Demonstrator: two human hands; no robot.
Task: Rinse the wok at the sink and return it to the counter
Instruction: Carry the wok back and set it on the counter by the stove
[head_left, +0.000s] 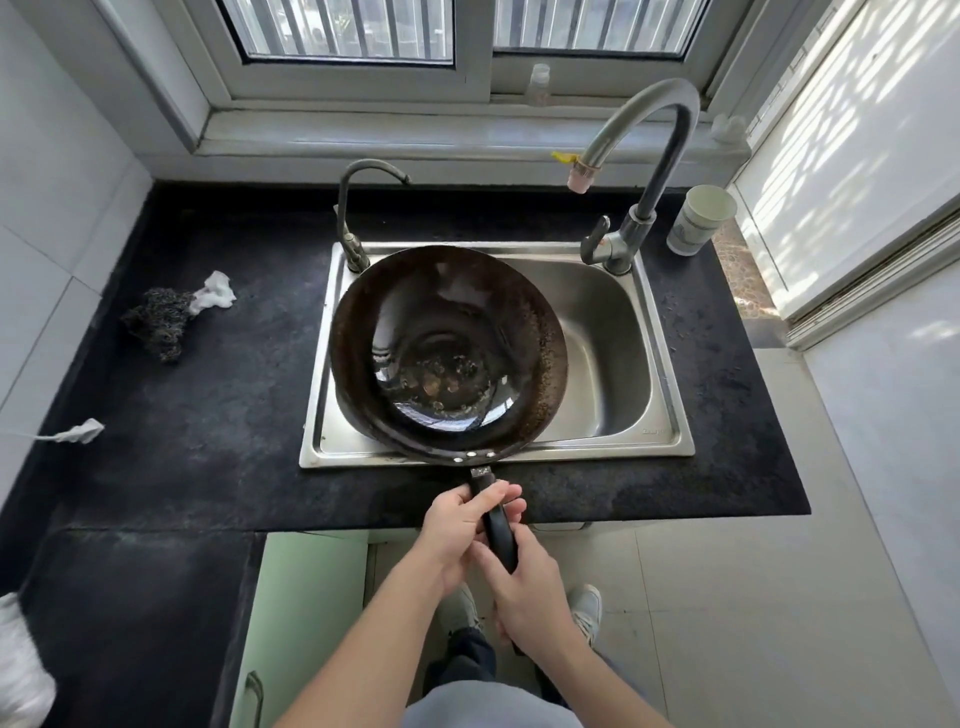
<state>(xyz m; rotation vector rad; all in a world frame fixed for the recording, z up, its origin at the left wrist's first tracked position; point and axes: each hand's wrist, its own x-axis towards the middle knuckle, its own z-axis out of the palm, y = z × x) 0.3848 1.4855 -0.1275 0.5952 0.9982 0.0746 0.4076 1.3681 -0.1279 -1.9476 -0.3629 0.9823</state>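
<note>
I have the wok (448, 353) by its handle (498, 530) with both hands closed around it: my left hand (457, 525) wraps the upper part nearest the bowl, my right hand (524, 587) grips the tail end just below. The bowl sits over the sink (613, 332), covering its left half and tipped a little, its near rim over the sink's front edge at 6 o'clock. A shallow pool with floating bits lies in the bottom of the wok, so I judge I'm mid-rinse, with dirty water to be poured out. No stream shows from the tap (644, 145), whose spout ends at 1 o'clock from the wok, off to the side of the bowl. Next I'd tilt the wok toward 3 o'clock, into the open basin, keeping both hands tight since the weight sits far out from my grip. The counter (208, 405) at 9 o'clock has room, below the scourer (158, 322).
</note>
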